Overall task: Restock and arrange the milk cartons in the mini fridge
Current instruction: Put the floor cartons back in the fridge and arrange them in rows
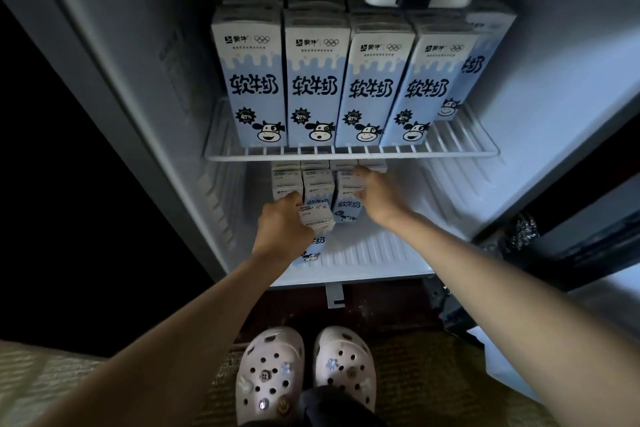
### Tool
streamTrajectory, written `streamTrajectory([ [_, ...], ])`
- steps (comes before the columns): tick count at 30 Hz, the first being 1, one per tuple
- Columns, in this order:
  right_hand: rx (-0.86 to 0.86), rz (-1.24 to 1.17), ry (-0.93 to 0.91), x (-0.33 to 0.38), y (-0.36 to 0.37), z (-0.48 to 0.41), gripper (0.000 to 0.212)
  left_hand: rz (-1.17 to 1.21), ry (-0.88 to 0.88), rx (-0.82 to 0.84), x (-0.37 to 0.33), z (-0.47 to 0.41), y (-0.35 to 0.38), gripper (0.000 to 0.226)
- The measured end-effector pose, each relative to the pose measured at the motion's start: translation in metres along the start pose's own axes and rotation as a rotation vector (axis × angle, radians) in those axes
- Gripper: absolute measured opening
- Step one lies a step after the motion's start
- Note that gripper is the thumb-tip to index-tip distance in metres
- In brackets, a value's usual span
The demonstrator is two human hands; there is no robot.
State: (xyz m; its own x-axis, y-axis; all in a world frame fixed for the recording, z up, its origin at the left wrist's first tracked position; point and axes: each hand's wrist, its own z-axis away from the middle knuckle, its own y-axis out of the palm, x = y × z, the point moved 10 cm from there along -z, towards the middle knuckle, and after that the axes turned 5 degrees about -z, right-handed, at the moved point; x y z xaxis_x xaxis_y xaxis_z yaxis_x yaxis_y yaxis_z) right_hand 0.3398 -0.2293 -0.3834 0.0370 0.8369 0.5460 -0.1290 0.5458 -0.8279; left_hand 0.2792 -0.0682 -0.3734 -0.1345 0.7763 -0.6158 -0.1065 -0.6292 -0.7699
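Observation:
The mini fridge [145, 87] stands open. Several tall blue-and-white milk cartons [315, 80] with cow faces fill its wire shelf [349, 155] in rows. Below the shelf, several more cartons [313, 184] stand on the ribbed fridge floor [367, 250]. My left hand [282, 231] grips the nearest carton [318, 218] from its left side, at the front of the lower group. My right hand [375, 194] is against the right side of another lower carton [346, 205], fingers reaching to its top; their grip is hard to read.
The fridge door [588, 236] hangs open at the right. My feet in pale clogs [304, 374] stand on a rug in front of the fridge. The right half of the lower floor holds no cartons. The room to the left is dark.

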Motion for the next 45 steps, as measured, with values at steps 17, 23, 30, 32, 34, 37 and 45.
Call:
streamTrajectory([
  [17, -0.185, -0.13, -0.101, 0.004, 0.003, 0.005, 0.053, -0.031, -0.012, 0.002, 0.001, -0.007, 0.007, 0.035],
  [23, -0.211, -0.302, 0.149, -0.027, 0.028, 0.005, 0.041, -0.024, -0.016, -0.009, -0.003, -0.01, 0.008, 0.035],
  [30, -0.16, -0.309, 0.159, -0.034, 0.042, 0.001, 0.041, 0.032, -0.033, -0.008, 0.0, -0.018, 0.016, 0.038],
  [32, -0.161, -0.299, 0.136, -0.031, 0.041, 0.003, 0.038, 0.033, -0.031, -0.013, -0.001, -0.018, 0.017, 0.038],
  [34, -0.154, -0.296, 0.131, -0.028, 0.041, 0.009, 0.034, 0.036, -0.026, -0.022, -0.002, -0.017, 0.019, 0.039],
  [37, -0.092, -0.228, 0.141, -0.034, 0.044, 0.026, 0.028, 0.037, 0.006, -0.045, -0.009, -0.015, 0.019, 0.039],
  [45, -0.104, -0.305, 0.041, -0.055, 0.047, 0.086, 0.053, 0.067, 0.192, -0.029, -0.067, 0.004, 0.043, 0.023],
])
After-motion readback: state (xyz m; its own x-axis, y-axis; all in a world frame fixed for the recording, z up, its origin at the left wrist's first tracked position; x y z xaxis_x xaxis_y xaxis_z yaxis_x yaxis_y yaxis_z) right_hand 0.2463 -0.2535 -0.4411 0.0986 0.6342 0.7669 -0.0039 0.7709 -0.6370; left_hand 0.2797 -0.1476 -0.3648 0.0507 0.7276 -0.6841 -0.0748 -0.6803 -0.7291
